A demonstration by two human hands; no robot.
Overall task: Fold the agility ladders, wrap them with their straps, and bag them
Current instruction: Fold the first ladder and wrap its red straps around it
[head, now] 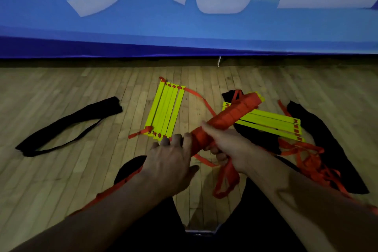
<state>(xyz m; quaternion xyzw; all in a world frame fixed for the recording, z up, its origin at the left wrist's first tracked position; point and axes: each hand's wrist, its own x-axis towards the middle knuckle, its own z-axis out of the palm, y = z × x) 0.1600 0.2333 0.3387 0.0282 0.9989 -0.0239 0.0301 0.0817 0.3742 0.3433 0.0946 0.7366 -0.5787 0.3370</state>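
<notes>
A folded ladder bundle (231, 116), wound in orange strap with yellow rung ends showing at its far tip, is held slantwise above the floor. My right hand (227, 143) grips its near end, and a loop of loose orange strap (227, 178) hangs below that hand. My left hand (171, 159) lies with straight fingers against the near end of the bundle. A second ladder (166, 111) lies folded flat on the floor, yellow rungs side by side. A third ladder (274, 124) lies to the right, partly on a black bag, its orange straps (306, 155) tangled.
A long black bag (67, 127) lies on the wooden floor at the left. Another black bag (331, 145) lies at the right. A blue banner (184, 26) with white letters runs along the back. My dark-clad legs fill the bottom of the view.
</notes>
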